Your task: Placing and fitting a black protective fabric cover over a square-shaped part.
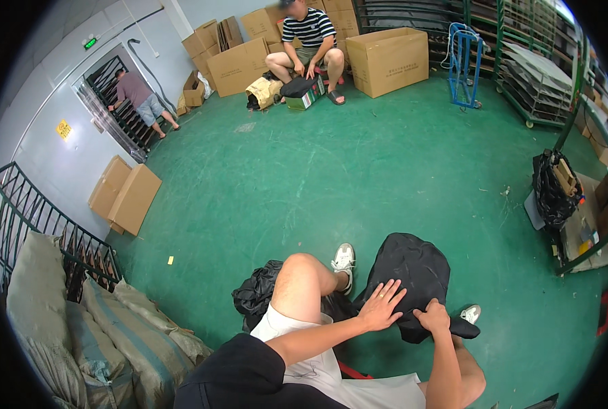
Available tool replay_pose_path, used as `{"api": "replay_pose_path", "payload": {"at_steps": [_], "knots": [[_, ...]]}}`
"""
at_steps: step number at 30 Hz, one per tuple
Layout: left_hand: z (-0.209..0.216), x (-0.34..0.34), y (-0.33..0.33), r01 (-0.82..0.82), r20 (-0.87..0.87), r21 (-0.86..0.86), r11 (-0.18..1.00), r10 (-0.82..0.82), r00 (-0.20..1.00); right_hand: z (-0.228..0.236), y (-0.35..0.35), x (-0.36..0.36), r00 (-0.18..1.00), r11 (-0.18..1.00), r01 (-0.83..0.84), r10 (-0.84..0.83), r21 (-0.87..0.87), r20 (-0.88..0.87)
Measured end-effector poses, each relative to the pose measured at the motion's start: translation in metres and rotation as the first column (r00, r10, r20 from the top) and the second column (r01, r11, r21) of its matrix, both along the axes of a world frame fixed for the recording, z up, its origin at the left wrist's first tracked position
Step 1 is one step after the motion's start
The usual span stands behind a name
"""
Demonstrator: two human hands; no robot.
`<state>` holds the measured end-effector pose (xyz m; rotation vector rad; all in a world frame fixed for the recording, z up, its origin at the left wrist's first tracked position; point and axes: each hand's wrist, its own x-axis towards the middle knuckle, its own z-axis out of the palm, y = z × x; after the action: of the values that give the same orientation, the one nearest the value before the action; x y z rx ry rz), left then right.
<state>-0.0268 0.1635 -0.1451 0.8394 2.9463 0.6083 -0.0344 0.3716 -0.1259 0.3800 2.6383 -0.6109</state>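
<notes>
A large black cloth piece [413,262] with a rounded far end lies between my knees; I cannot tell whether it is a bag or a cover. My left hand [382,307] rests flat on its near left part with the fingers spread. Closed at its near edge, my right hand [433,317] grips the cloth with curled fingers. A narrow flap of black cloth [465,328] sticks out to the right of that hand. Beside my left leg sits a crumpled black plastic bag [257,290].
Stuffed woven sacks [123,327] and a green metal rack [35,211] stand at the left. Cardboard boxes [137,198] lean near the wall. A seated person [309,41] handles a black item ahead; another person [140,95] stands at a doorway. A blue trolley [464,68] is far right.
</notes>
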Motion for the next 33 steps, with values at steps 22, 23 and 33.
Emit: {"api": "replay_pose_path", "payload": {"at_steps": [22,23,33], "knots": [[-0.058,-0.019,-0.045,-0.700,0.091,0.377,0.606,0.728,0.679,-0.040,0.029,-0.015,0.993,0.987,0.116,-0.117,-0.111,-0.003],[-0.057,-0.015,-0.045,-0.741,0.436,0.325,0.588,0.602,0.669,-0.043,0.031,-0.016,0.993,0.982,0.115,-0.113,-0.149,0.025],[-0.073,0.016,-0.037,-0.816,0.551,0.389,0.429,0.601,0.579,-0.056,0.035,-0.004,0.986,0.972,0.157,-0.164,-0.174,-0.025]]}}
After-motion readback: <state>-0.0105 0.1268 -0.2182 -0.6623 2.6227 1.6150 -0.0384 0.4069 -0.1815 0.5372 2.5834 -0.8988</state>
